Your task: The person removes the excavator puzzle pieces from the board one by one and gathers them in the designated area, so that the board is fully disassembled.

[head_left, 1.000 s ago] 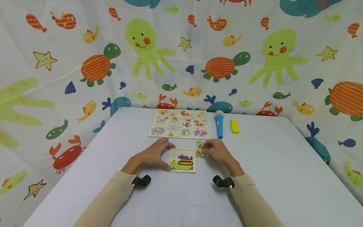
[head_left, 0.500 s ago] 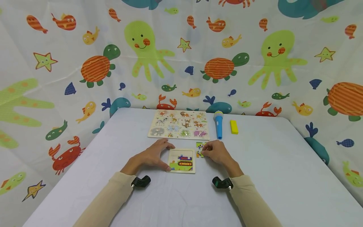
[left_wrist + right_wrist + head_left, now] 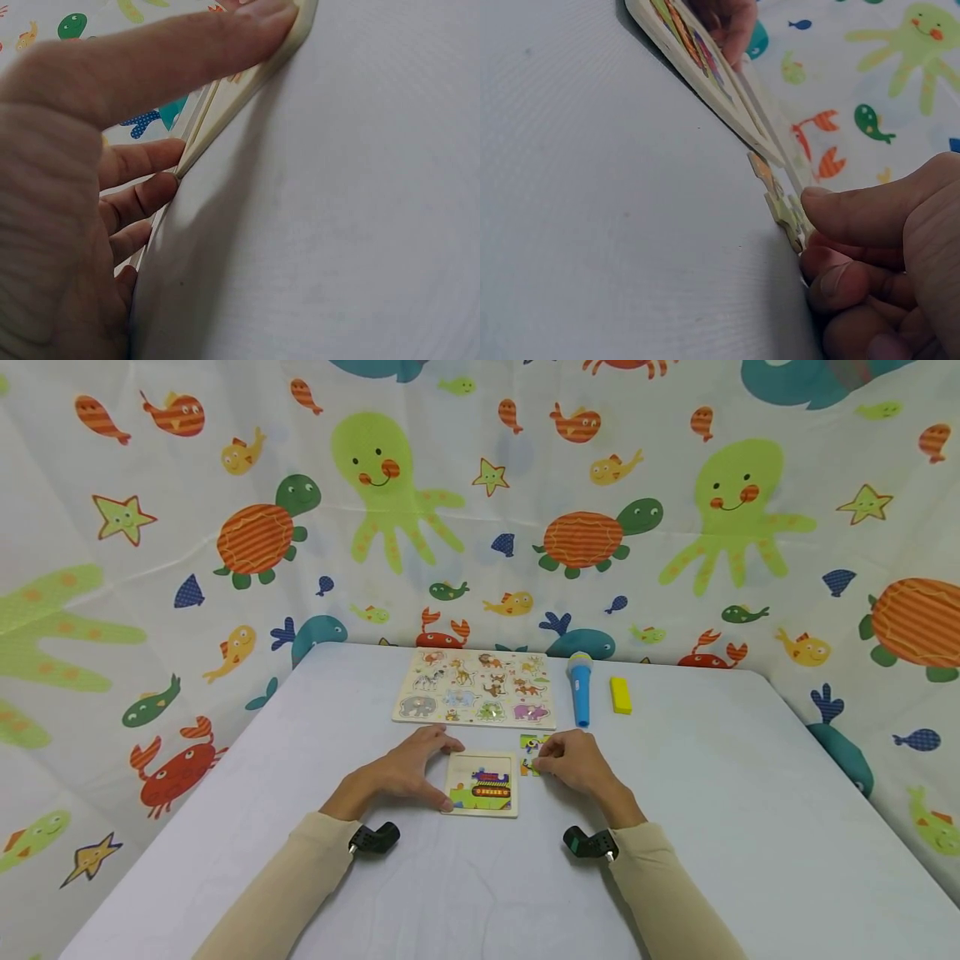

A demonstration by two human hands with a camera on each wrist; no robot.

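Observation:
My left hand [image 3: 408, 770] holds a small square wooden puzzle tray [image 3: 462, 760] at its left side. The thumb is at the near corner and the fingers are at the far one. Inside the tray, fitted pieces [image 3: 491, 792] show a tracked vehicle on green; its upper part is bare wood. Just right of the tray, my right hand [image 3: 576, 764] pinches a puzzle piece [image 3: 528, 766] with green, yellow and orange print. The hand covers part of it. In the right wrist view, the pieces [image 3: 780, 206] lie low on the cloth at the thumb and fingertips.
Behind the hands lies a larger wooden animal puzzle board [image 3: 474, 687]. Beside it are a blue toy microphone [image 3: 581, 692] and a yellow block [image 3: 621, 695]. A white cloth [image 3: 480, 893] covers the table, and a sea-animal curtain [image 3: 480, 543] hangs at the back.
The right hand's fingertips have shifted slightly to the right and up over the puzzle piece, uncovering more of its print. The left hand and the tray stay in place.

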